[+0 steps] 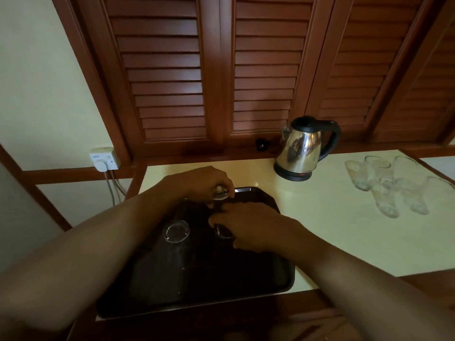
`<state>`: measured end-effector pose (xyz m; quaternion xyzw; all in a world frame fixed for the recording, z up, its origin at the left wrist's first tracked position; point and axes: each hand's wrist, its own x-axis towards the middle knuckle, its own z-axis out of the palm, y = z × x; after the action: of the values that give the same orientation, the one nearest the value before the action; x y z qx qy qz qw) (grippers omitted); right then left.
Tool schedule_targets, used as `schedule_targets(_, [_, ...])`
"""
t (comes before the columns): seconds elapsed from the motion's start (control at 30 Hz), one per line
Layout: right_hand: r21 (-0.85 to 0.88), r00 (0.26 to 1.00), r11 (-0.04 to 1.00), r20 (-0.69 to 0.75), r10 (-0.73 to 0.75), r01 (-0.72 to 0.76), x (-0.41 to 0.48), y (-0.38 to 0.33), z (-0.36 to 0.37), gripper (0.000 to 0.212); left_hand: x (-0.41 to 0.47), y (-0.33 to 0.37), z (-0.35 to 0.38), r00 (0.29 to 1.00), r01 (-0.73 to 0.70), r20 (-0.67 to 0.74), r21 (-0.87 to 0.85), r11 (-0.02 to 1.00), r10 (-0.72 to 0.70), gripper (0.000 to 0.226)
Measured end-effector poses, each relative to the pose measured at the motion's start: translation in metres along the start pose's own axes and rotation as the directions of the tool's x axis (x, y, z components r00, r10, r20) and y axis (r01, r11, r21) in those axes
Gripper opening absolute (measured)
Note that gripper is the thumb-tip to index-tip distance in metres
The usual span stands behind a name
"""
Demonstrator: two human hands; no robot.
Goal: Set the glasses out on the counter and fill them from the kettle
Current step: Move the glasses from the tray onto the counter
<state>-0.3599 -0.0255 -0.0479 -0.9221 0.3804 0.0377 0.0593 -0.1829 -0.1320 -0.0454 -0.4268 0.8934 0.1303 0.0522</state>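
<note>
A dark tray (278, 281) lies on the cream counter (344, 237) in front of me. My left hand (202, 180) curls its fingers round a clear glass (219, 193) at the tray's far edge. Just nearer, my right hand (253, 227) grips a second glass (222, 233), which is mostly hidden by its fingers. A third glass (176, 232) stands on the tray to the left, its round end facing up. Several clear glasses (386, 188) are grouped on the counter at the right. The steel kettle (301, 148) with a black handle sits on its base behind the tray.
Brown louvred shutters (246, 70) close off the back of the counter. A small black object (261, 144) lies on the sill next to the kettle. A white wall socket (104, 159) with a plug and cables is at the left.
</note>
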Motion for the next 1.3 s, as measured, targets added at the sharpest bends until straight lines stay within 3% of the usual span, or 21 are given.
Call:
schedule_targets(0.17, [0.026,0.995,1.000,0.101,0.004,-0.007,0.011,-0.001,0.002,0.050,0.003,0.001,0.001,1.000,0.005,0.029,0.018,1.000,-0.005,0.064])
schedule_targets(0.43, [0.124,0.990,0.992,0.143,0.010,-0.028,0.019,0.003,0.016,0.055,0.004,0.004,0.004,0.999,-0.007,0.041,-0.014,1.000,0.008,0.061])
schedule_targets(0.67, [0.165,0.996,0.986,0.087,0.022,-0.037,0.013,0.012,0.019,0.054,-0.001,0.001,0.007,1.000,-0.002,-0.015,-0.017,1.000,0.002,0.060])
schedule_targets(0.8, [0.235,0.993,0.965,-0.004,0.121,-0.117,-0.003,0.024,0.024,0.053,-0.011,-0.011,0.013,0.990,0.056,-0.127,-0.075,0.996,-0.066,0.060])
schedule_targets(1.0, [0.418,0.946,0.883,-0.140,0.292,-0.211,-0.031,0.045,0.023,0.051,-0.026,-0.019,0.012,0.869,0.164,-0.386,-0.365,0.916,-0.310,0.055])
schedule_targets(1.2, [0.606,0.868,0.750,-0.190,0.459,-0.265,-0.048,0.063,0.023,0.052,-0.022,-0.011,0.011,0.774,0.142,-0.463,-0.537,0.831,-0.432,0.054])
schedule_targets(1.3, [0.691,0.816,0.682,-0.236,0.528,-0.241,-0.054,0.074,0.025,0.050,-0.011,0.005,0.009,0.688,0.089,-0.489,-0.676,0.731,-0.536,0.052])
